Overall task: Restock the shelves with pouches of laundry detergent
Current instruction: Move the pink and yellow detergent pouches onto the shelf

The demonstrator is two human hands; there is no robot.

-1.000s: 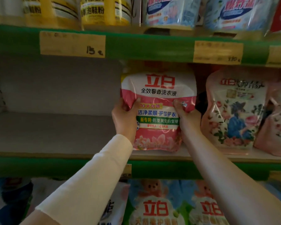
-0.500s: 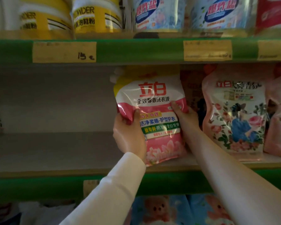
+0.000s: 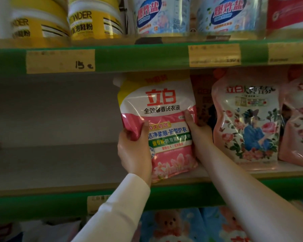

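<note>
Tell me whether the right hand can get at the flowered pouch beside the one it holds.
Probably yes. The right hand grips the pink pouch, right beside the flowered pouch, whose front stands clear. It would have to let go first.

green-edged shelf [image 3: 59,163], tilted pink pouch [image 3: 163,105] at its front, floral pouches [image 3: 247,123] standing just right
</note>
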